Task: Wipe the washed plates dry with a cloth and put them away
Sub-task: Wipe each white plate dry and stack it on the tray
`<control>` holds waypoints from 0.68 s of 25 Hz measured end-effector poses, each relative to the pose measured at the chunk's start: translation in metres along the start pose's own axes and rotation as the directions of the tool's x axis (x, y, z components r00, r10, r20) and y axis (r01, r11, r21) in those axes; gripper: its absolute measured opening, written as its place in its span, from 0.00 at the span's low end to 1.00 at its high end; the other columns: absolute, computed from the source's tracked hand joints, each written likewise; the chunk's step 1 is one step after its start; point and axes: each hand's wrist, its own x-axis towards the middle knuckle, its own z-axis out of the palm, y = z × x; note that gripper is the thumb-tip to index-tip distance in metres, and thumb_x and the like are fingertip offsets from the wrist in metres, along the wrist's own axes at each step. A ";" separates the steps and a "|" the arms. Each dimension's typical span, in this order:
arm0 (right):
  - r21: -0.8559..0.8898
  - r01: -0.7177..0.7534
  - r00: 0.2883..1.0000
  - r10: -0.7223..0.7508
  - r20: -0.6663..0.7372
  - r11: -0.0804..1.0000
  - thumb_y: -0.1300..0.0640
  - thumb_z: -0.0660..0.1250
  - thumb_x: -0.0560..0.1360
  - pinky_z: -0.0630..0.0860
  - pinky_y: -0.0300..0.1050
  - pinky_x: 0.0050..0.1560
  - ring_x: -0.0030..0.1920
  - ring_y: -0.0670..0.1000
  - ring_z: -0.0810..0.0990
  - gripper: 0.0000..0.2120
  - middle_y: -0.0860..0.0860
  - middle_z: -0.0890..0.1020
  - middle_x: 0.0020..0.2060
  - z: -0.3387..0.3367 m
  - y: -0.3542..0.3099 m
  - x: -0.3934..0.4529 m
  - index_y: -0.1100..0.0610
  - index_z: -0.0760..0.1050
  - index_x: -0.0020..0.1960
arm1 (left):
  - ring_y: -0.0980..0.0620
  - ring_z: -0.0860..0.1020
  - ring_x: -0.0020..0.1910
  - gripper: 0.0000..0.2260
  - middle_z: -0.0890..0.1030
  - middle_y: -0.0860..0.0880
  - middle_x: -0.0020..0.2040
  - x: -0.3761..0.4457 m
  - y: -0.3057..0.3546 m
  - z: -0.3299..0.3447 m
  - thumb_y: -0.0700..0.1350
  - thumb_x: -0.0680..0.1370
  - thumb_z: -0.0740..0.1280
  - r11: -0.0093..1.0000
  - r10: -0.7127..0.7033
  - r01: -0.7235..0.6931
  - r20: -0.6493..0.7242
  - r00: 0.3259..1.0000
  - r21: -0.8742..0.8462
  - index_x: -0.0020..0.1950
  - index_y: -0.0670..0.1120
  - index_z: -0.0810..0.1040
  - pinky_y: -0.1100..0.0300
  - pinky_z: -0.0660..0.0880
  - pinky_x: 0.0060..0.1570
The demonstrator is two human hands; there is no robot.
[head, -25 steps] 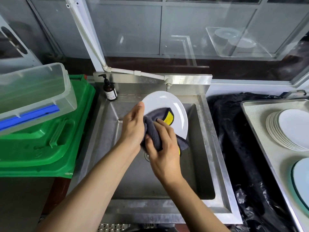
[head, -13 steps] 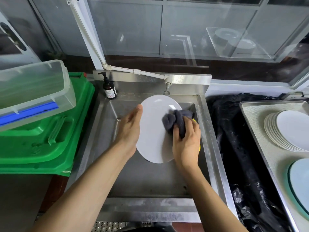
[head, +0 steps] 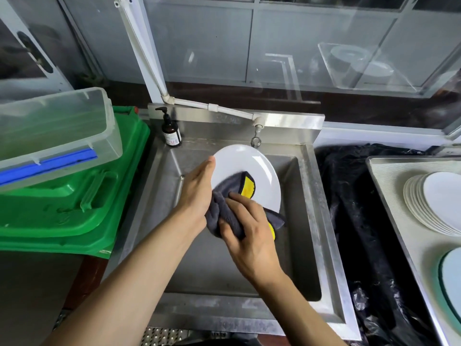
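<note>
A: How much of the round white plate shows?

B: Only its upper part. The grey cloth with yellow trim and the right hand cover its lower left.

A: And the left hand?

B: Its fingertips are hidden behind the plate's rim.

A: Anything cut off?

B: The stack of white plates and the pale teal-rimmed plate run off the right edge. The brown pump bottle label is too small to read.
</note>
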 end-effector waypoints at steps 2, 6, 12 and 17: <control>-0.010 -0.061 0.997 0.060 -0.040 0.998 0.53 0.67 0.79 0.71 0.45 0.69 0.66 0.51 0.76 0.18 0.52 0.79 0.65 -0.003 0.003 0.019 0.56 0.79 0.67 | 0.51 0.81 0.50 0.10 0.84 0.52 0.45 -0.005 -0.005 0.000 0.50 0.82 0.65 1.000 0.008 -0.008 0.035 0.999 -0.017 0.45 0.49 0.83 0.62 0.77 0.53; 0.007 -0.129 0.982 0.129 -0.135 0.992 0.57 0.69 0.78 0.73 0.49 0.63 0.61 0.52 0.76 0.13 0.51 0.80 0.59 -0.016 0.002 0.069 0.57 0.79 0.62 | 0.62 0.83 0.41 0.15 0.86 0.57 0.39 -0.013 -0.003 0.003 0.49 0.83 0.63 0.999 0.024 -0.027 0.144 0.989 0.018 0.41 0.53 0.85 0.68 0.78 0.44; -0.003 -0.063 0.994 0.062 -0.090 0.998 0.52 0.67 0.79 0.73 0.46 0.65 0.63 0.51 0.76 0.17 0.50 0.79 0.63 0.004 -0.010 0.021 0.54 0.77 0.66 | 0.57 0.80 0.39 0.10 0.82 0.55 0.38 -0.005 0.005 0.000 0.50 0.81 0.66 1.000 -0.022 0.022 0.004 1.000 -0.015 0.43 0.48 0.82 0.62 0.77 0.47; -0.092 -0.054 0.987 0.040 -0.156 0.994 0.55 0.67 0.79 0.74 0.50 0.64 0.62 0.55 0.76 0.16 0.52 0.78 0.62 -0.010 0.002 0.075 0.56 0.77 0.66 | 0.60 0.82 0.42 0.16 0.85 0.61 0.37 -0.016 -0.001 -0.003 0.52 0.83 0.62 0.996 0.023 -0.029 0.068 0.997 0.090 0.39 0.58 0.85 0.67 0.78 0.40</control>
